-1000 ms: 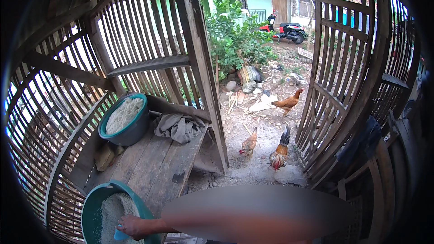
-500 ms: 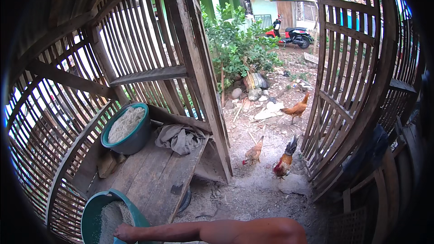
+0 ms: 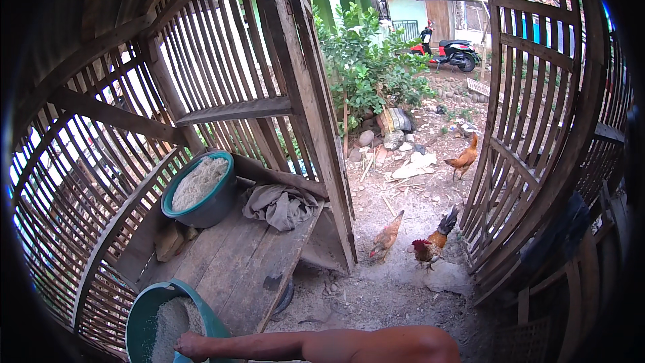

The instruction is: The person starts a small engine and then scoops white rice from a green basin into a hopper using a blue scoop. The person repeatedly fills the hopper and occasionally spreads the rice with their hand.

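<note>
1. Presently, your right hand [image 3: 191,345] is at seven o'clock, fingers curled round a light-blue utensil [image 3: 179,357]; only a sliver of it shows, and the lower edge cuts off the rest, so you cannot tell its shape.
2. Your left hand is outside the view; you cannot tell its state.
3. Between seven and eight o'clock, the green basin [image 3: 139,326] holds white grain [image 3: 176,316]; your hand reaches in across its right wall, and its base is cut off.
4. Near half past eight, a gray tub [image 3: 218,210] with a teal rim is heaped with pale, crumbly stuff [image 3: 200,183] of a kind you cannot make out.
5. The plank bench [image 3: 232,272] has its free edge running from the crumpled gray cloth [image 3: 282,206] down toward your forearm; a dark, curved thing [image 3: 285,299] is mostly hidden beneath.
6. Dirt floor [image 3: 356,306] opens at five o'clock, between the doorpost [image 3: 339,215] and the slatted gate [image 3: 524,161]; a rooster [image 3: 433,249] and a hen [image 3: 388,236] stand in that gap.
7. Toward four o'clock, a dark sheet [image 3: 557,228] blurs into shadow.
</note>
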Demonstrator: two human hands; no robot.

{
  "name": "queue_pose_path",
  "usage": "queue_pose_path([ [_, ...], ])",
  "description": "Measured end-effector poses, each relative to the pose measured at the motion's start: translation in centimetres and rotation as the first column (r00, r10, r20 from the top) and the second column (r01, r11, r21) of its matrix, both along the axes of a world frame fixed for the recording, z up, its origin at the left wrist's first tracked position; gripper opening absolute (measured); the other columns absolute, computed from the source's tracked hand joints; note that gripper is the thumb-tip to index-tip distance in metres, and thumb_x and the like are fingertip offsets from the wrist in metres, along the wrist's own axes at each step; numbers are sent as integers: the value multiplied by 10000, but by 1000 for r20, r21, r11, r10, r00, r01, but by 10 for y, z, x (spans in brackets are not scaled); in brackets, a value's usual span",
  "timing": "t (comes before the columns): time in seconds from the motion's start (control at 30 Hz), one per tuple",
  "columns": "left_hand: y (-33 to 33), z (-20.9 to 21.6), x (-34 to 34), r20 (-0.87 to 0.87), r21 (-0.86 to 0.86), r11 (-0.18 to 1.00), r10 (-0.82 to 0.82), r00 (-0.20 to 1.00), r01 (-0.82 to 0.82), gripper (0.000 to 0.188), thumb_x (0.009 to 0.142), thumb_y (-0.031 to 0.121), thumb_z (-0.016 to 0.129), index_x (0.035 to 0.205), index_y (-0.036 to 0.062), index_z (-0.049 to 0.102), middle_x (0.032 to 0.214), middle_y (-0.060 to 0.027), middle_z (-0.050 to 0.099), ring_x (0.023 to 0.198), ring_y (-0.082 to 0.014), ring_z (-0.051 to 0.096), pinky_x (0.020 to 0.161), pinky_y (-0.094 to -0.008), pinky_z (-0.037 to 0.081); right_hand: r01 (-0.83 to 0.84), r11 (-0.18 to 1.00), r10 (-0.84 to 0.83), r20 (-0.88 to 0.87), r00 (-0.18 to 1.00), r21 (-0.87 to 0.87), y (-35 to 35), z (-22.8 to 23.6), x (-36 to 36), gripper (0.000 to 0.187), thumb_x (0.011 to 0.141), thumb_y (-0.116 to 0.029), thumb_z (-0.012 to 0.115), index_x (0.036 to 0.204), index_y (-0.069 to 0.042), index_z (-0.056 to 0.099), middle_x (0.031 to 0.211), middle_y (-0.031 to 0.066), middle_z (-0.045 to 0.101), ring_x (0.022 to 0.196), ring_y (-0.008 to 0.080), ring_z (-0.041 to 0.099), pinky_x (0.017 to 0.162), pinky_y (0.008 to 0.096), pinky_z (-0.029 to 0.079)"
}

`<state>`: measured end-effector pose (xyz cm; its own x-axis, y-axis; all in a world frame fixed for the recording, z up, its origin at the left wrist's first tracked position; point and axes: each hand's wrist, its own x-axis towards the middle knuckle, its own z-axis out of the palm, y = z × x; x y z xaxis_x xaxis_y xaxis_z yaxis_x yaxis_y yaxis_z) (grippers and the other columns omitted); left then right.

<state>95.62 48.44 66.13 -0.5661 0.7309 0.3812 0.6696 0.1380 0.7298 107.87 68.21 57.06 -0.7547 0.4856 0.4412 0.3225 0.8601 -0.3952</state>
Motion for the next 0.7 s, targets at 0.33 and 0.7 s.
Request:
queue_pose_path([
  [0.33, -1, -4, -4, 10, -43, 999, -6, 1000, 7, 268, 1000, 242, 619, 1148, 43, 720, 927, -115, 738, 793, -242, 661, 735, -387, 532, -29, 999, 30, 63, 998, -21, -2, 0, 3, 325, 640, -54, 728, 963, -28, 700, 858, 176, 735, 852, 381, 730, 737, 474, 582],
  [0.7, -4, 1, 4, 13, -69, 997, -22, 1000, 23, 260, 994, 208, 619, 1170, 40, 710, 938, -123, 731, 798, -242, 653, 736, -385, 530, 7, 1000, -6, 59, 998, -13, -2, -4, -1, 316, 648, -61, 727, 962, -35, 701, 888, 170, 738, 861, 371, 730, 737, 466, 578],
])
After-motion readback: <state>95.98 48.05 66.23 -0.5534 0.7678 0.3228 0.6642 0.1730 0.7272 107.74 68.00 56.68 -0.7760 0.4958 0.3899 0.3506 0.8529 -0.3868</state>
